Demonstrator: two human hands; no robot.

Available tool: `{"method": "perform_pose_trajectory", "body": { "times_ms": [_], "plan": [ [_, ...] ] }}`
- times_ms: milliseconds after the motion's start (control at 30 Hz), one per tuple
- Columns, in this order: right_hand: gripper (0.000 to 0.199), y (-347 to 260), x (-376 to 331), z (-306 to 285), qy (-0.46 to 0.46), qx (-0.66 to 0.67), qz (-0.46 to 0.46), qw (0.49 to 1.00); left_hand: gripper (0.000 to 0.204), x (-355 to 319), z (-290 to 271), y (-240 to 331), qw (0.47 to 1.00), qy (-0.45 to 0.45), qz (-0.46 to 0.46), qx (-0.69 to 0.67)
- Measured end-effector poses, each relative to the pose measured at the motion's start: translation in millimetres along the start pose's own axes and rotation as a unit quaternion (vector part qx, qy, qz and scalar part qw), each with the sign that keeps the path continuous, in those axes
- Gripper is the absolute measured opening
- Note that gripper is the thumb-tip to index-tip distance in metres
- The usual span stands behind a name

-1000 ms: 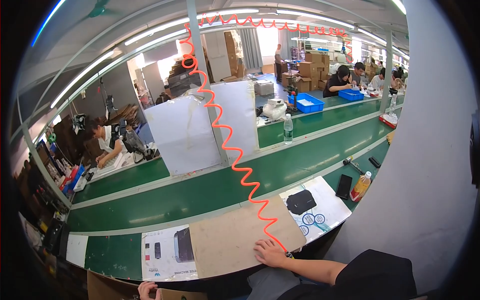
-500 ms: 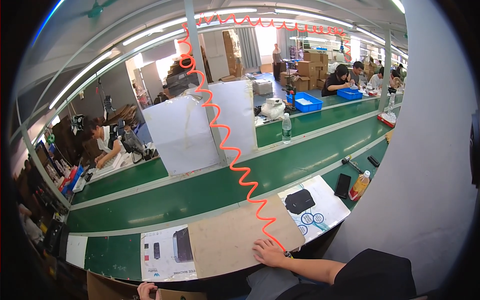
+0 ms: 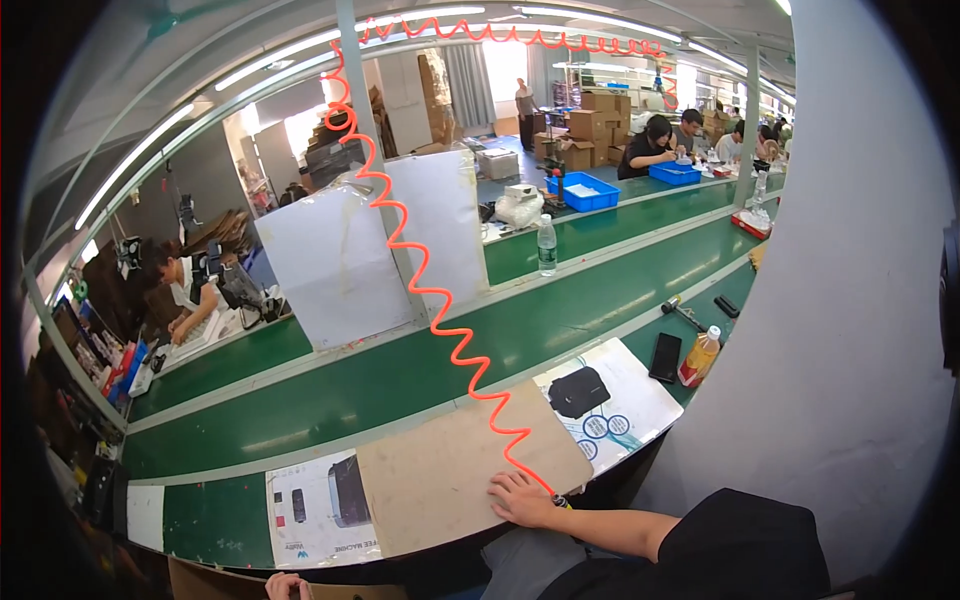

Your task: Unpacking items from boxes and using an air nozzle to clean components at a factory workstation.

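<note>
My right hand [image 3: 522,500] lies flat with fingers apart on a plain brown cardboard sheet [image 3: 430,490] on the bench. Beside its wrist ends a coiled orange air hose [image 3: 462,352], which hangs down from overhead; its end fitting is partly hidden at the wrist. At the lower edge, my left hand [image 3: 287,587] has its fingers curled at the edge of an open cardboard box [image 3: 215,583] below the bench. Most of that box and the rest of the hand fall outside the picture.
Printed cardboard panels [image 3: 322,508] [image 3: 622,395] flank the brown sheet. A phone [image 3: 665,357], a drink bottle [image 3: 699,358] and a hammer-like tool [image 3: 683,312] lie or stand at right. Beyond runs a green conveyor [image 3: 520,340] with a water bottle [image 3: 547,246]. Other people work farther off.
The whole view has shifted slightly, so the bench and background sit further left and up. My right hand stays on the cardboard sheet; my left hand remains by the box, a little lower in the picture.
</note>
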State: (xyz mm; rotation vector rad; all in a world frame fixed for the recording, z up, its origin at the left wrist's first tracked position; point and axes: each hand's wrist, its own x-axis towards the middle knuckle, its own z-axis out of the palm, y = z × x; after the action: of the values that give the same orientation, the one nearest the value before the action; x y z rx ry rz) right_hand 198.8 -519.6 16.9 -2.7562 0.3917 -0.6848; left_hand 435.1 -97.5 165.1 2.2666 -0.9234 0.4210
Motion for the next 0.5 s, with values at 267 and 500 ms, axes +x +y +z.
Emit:
{"method": "perform_pose_trajectory", "body": {
  "times_ms": [267, 500],
  "plan": [
    [0.032, 0.4, -0.9, 1.1, 0.001, 0.007, 0.006, 1.0, 0.011, 2.1, 1.7, 4.7, 1.0, 0.005, 0.006, -0.008],
    [0.031, 2.5, -2.3, 4.5, 0.005, 0.005, 0.01, 1.0, 0.011, 3.9, -2.5, 12.8, 1.0, -0.004, -0.004, -0.012]
  ]
}}
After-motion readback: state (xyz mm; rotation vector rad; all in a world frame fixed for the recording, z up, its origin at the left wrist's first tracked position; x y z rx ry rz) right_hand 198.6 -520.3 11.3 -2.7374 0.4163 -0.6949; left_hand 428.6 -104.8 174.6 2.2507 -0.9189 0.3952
